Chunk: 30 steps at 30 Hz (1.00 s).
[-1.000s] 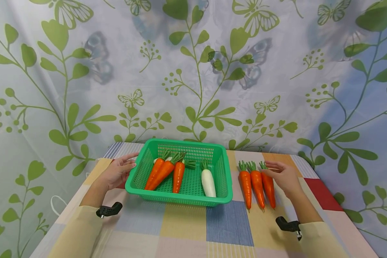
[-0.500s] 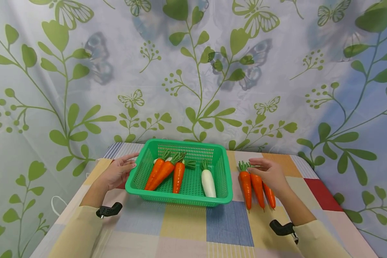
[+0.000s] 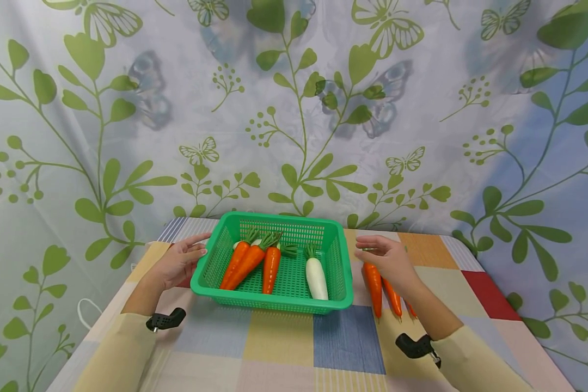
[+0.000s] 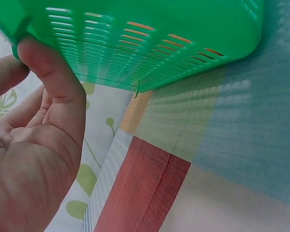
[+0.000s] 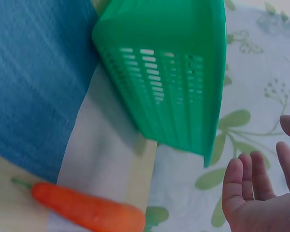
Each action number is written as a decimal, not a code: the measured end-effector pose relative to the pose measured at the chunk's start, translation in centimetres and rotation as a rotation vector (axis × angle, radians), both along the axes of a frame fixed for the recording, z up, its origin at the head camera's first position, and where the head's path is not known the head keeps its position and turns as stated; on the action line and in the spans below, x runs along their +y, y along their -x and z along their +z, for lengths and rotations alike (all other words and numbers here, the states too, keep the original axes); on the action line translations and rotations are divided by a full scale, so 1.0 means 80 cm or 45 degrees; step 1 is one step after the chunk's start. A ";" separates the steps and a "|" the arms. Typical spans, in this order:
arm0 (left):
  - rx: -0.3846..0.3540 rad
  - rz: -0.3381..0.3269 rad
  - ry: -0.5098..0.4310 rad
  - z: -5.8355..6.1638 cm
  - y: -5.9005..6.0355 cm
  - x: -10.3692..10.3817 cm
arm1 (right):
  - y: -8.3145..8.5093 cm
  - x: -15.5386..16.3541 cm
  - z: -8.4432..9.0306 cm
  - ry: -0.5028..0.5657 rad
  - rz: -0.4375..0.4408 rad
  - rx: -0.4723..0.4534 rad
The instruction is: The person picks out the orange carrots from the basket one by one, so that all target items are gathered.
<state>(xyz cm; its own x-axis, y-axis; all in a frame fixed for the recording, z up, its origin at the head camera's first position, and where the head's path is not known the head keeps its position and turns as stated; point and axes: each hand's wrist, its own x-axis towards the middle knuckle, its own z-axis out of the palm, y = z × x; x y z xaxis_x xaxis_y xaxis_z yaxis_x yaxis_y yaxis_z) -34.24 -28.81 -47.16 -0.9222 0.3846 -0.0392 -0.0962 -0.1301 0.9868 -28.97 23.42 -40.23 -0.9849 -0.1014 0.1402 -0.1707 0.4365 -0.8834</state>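
Resting my left hand against the left rim of the green basket, thumb pressed on the rim edge in the left wrist view, other fingers loose and mostly straight, not wrapped round anything. Basket sits on the patchwork tabletop, toward its far left-centre. Inside the basket, left to right: three carrots lying with green tops toward the back, the two leftmost leaning on each other, then a white radish near the right wall, apart from the carrots. Just right of the basket on the tabletop lie three more carrots side by side, tips toward me. My right hand hovers over their leafy ends, fingers spread wide and relaxed, holding nothing; can't tell if the palm touches the carrots underneath. Right wrist view shows one carrot on the tabletop below the basket's right wall, palm open beside it. Leaf-and-butterfly cloth hangs behind the tabletop
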 end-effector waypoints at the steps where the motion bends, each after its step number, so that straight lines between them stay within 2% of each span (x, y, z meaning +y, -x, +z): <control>1: 0.003 -0.002 -0.002 0.000 0.000 0.000 | 0.000 -0.003 0.001 0.007 0.001 -0.010; 9: 0.040 -0.032 -0.016 0.001 -0.001 -0.001 | 0.004 -0.027 0.006 0.072 0.087 -0.040; 16: 0.017 0.002 0.008 0.003 -0.002 0.001 | 0.007 -0.053 0.016 0.150 0.211 -0.084; 25: -0.001 0.014 0.016 0.002 -0.002 0.000 | 0.016 -0.088 0.033 0.136 0.344 -0.194; 30: 0.006 0.013 0.016 0.001 -0.003 0.001 | 0.022 -0.103 0.040 0.098 0.380 -0.268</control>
